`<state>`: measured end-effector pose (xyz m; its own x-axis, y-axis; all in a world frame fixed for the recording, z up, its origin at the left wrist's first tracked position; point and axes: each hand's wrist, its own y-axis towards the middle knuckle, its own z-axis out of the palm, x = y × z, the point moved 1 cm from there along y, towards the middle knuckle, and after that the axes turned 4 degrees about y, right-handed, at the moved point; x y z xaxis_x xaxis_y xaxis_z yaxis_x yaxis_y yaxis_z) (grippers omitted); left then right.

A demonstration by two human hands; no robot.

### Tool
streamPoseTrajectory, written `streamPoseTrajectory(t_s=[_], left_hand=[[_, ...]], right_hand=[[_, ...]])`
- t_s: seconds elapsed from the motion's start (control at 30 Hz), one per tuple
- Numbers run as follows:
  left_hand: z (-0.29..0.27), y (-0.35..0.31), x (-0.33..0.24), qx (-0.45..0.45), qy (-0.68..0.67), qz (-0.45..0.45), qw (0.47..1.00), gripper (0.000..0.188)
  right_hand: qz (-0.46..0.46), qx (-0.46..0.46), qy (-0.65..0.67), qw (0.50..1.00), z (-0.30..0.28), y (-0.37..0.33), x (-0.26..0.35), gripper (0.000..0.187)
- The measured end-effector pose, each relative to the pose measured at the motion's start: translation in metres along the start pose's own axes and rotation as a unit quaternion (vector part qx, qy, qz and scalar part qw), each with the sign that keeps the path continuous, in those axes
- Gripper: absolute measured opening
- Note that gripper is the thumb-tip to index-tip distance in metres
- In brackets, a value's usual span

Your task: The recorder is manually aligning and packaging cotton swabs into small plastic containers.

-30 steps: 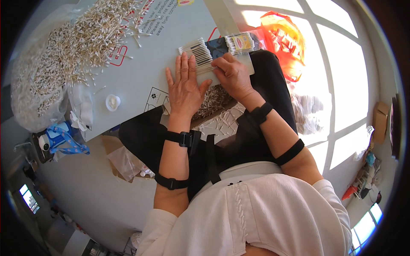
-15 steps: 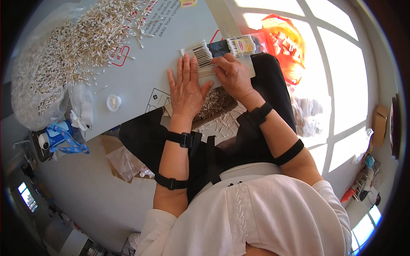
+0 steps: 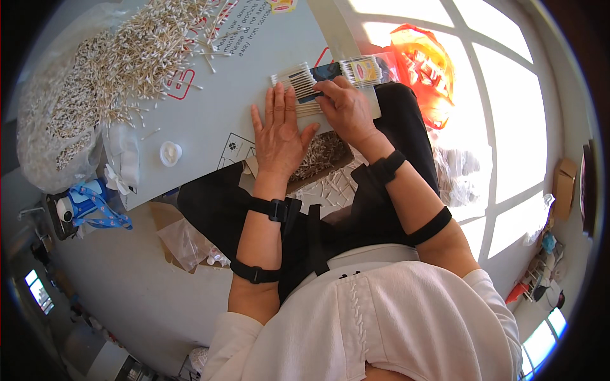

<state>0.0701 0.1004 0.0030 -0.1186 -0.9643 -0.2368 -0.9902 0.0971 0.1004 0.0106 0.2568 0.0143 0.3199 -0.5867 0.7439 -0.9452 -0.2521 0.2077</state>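
Observation:
A row of cotton swabs (image 3: 295, 79) lies side by side on a dark strip (image 3: 326, 71) at the table's near right corner. My left hand (image 3: 277, 136) rests flat at the row's left end, fingers stretched out and touching the swab tips. Curled over the right end of the row is my right hand (image 3: 348, 113), thumb and fingers pressed together; what they pinch is hidden. Beyond that hand, more swabs lie in a row with a yellow printed card (image 3: 365, 68) on them. Below both hands, an open cardboard box (image 3: 348, 157) of loose swabs sits by my lap.
A large heap of loose swabs (image 3: 140, 57) spills from a clear bag (image 3: 35, 140) on the left of the table (image 3: 222, 95). A small white tub (image 3: 170, 153) stands near its front edge. To the right is an orange plastic bag (image 3: 438, 76) holding packets.
My right fingers have shifted slightly, and more of the dark strip shows between the swabs beside them. My left hand stays almost in place.

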Motion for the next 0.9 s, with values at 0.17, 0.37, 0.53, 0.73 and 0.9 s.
streamPoseTrajectory(t_s=[0.17,0.37,0.53,0.73,0.9], left_hand=[[0.0,0.0,-0.001,-0.002,-0.003,-0.001,1.0,0.083],[0.0,0.0,-0.001,-0.006,-0.004,-0.001,1.0,0.083],[-0.002,0.001,-0.002,-0.004,-0.003,-0.002,1.0,0.083],[-0.003,0.0,-0.002,-0.002,-0.005,-0.004,1.0,0.082],[-0.002,0.0,-0.002,0.0,-0.004,-0.005,1.0,0.083]], right_hand=[[0.0,0.004,-0.008,1.0,0.002,0.002,-0.001,0.018],[0.004,0.009,-0.019,1.0,0.003,0.004,0.0,0.016],[-0.002,0.02,-0.034,0.999,0.005,0.0,-0.001,0.013],[0.001,-0.005,0.002,1.0,0.003,0.006,0.001,0.015],[-0.011,0.001,-0.005,1.0,0.004,0.012,0.0,0.018]])
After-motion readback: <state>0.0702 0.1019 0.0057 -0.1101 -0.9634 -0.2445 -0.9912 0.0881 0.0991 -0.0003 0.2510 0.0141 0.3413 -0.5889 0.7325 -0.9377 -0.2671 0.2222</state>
